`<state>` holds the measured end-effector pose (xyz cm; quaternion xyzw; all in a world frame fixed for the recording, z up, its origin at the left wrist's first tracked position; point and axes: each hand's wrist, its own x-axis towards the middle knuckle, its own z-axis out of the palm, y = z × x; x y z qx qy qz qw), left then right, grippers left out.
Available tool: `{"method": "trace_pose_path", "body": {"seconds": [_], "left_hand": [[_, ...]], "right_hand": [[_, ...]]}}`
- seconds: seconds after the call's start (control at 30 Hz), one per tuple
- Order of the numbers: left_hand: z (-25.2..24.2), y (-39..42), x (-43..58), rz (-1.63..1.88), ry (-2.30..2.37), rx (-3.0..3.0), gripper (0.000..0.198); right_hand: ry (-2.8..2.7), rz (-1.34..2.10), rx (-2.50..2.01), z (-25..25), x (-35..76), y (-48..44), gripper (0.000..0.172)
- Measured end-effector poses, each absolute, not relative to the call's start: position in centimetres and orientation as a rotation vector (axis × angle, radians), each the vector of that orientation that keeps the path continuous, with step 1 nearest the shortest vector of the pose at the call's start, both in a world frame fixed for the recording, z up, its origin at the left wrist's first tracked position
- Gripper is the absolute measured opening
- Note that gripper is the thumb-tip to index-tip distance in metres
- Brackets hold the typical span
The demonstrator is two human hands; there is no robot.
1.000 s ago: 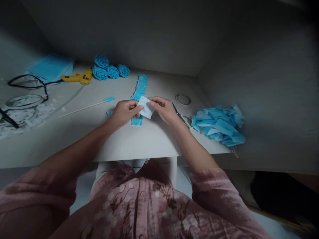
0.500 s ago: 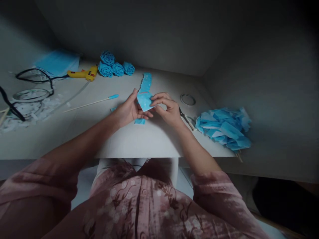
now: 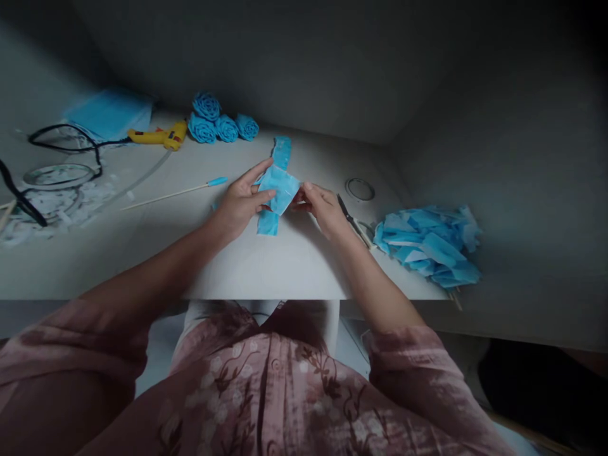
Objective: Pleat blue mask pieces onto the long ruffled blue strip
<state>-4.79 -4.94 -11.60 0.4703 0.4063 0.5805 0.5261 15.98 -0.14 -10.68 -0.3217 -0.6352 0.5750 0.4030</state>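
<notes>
Over a blue strip (image 3: 268, 223), both left hand (image 3: 240, 204) and right hand (image 3: 327, 208) hold fabric (image 3: 284, 185).

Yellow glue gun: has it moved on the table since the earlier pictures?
No: the yellow glue gun keeps its place just left of the blue roses; the whole view shifted, not the gun.

The shirt (image 3: 297, 405) is dusty pink, patterned with pale flowers (image 3: 216, 367) and dark brown leafy stems (image 3: 327, 380). A placket (image 3: 273, 405) with small round buttons (image 3: 275, 364) runs down its front. The loose sleeves (image 3: 408, 361) end around the elbows, leaving forearms (image 3: 380, 288), left hand (image 3: 240, 202) and right hand (image 3: 327, 212) bare.
</notes>
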Motion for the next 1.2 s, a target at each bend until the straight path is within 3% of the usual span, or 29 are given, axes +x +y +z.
{"method": "trace_pose_path", "body": {"seconds": [0.77,0.87,1.03,1.2], "left_hand": [[-14.0,-3.5,-5.2,1.568,1.132,1.575,0.056],[-13.5,-3.7,-5.2,1.692,1.216,1.638,0.046],[-12.1,-4.9,-4.9,1.897,1.323,2.024,0.002],[-11.6,-5.7,-4.4,1.654,1.424,2.226,0.012]], "right_hand": [[-1.687,1.510,-0.799,-9.8,15.7,-1.0,0.059],[-1.656,1.458,-0.773,-10.0,15.6,-0.9,0.057],[-1.625,1.385,-0.755,-10.3,15.5,-0.7,0.059],[-1.671,1.355,-0.797,-9.9,15.4,-1.0,0.061]]}}
